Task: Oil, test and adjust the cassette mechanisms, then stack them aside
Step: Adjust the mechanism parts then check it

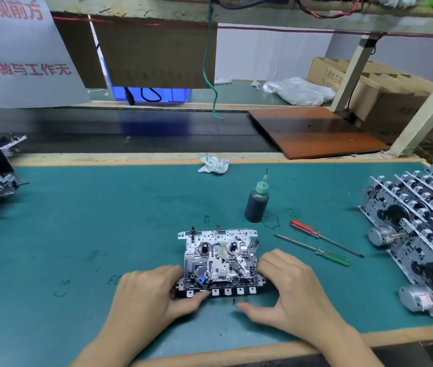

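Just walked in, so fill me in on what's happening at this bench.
A person holds one cassette mechanism flat on the green mat, left hand and right hand at its sides. An oil bottle and two screwdrivers lie just beyond. More mechanisms are stacked at right.

A white sign (pixel 11 49) at the upper left of the frame carries red Chinese print, cut off at its left edge: "平视前方" on the top line, "不得做与工作无" on the middle line, and "作" below. At the upper right, a cardboard box (pixel 326 75) bears dark print reading "亿惠机芯周" with "TEL:187120" beneath it, the number running out of sight. Green handwriting on the green mat (pixel 77 221) is too faint to read
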{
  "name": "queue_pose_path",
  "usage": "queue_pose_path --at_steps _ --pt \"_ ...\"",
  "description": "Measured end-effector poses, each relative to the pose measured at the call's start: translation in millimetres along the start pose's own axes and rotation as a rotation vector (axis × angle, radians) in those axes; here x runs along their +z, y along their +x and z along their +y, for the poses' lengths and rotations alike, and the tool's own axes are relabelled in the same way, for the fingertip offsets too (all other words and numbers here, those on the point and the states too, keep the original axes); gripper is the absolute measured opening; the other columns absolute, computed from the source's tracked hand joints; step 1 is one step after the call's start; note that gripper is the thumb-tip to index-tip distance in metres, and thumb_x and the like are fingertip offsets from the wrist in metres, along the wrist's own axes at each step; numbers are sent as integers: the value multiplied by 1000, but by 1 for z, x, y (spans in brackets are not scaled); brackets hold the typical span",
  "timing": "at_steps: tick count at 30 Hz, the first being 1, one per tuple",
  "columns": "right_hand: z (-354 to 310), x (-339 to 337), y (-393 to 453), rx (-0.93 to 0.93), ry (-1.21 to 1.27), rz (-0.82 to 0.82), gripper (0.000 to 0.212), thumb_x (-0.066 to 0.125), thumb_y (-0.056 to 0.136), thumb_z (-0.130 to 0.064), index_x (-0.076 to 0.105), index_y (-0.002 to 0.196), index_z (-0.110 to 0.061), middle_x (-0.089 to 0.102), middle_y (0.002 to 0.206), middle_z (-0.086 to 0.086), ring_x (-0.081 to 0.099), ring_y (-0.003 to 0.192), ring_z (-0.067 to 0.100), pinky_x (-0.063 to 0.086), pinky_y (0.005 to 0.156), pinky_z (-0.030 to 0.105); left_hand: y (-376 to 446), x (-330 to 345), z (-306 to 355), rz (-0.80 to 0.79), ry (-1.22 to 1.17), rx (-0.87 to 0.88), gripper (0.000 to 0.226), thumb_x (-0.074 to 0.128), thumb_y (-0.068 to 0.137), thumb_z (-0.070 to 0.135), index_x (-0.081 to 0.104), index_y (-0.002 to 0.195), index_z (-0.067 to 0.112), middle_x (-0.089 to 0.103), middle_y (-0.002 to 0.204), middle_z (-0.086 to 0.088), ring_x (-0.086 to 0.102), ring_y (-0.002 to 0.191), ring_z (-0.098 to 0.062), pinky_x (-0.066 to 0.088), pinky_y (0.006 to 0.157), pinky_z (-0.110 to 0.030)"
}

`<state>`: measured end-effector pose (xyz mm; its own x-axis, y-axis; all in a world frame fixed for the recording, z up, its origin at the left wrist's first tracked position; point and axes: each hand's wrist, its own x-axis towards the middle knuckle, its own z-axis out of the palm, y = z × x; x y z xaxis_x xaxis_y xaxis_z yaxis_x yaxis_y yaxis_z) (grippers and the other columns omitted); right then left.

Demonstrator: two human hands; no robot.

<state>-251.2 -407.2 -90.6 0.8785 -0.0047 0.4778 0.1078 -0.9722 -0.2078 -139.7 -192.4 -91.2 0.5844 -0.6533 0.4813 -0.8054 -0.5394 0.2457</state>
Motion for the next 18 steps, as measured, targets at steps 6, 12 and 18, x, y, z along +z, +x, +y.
queue_pose_path --at_steps 6,12,18 --pt "-2 3 1 18 -74 55 44 59 74 -57 55 61 -15 51 63 -7 50 62 14 37 56 23 3 -3 11 -1 12 -80 56 47 55 79 31 50 26 42 36 4 44 29 -18 28 33 -21" --pt "-5 2 1 22 -31 46 46 59 72 -60 54 60 -15 52 63 -7 49 61 16 39 56 26 -1 3 10 -34 15 -213 62 48 54 77 44 42 16 42 33 0 47 29 -20 35 33 -26" --pt "-4 2 0 32 -115 72 50 56 71 -64 54 61 -15 50 61 -7 48 59 15 33 57 23 -1 -2 6 -99 -53 -69 63 49 49 85 40 47 23 41 34 7 43 30 -13 34 32 -22"
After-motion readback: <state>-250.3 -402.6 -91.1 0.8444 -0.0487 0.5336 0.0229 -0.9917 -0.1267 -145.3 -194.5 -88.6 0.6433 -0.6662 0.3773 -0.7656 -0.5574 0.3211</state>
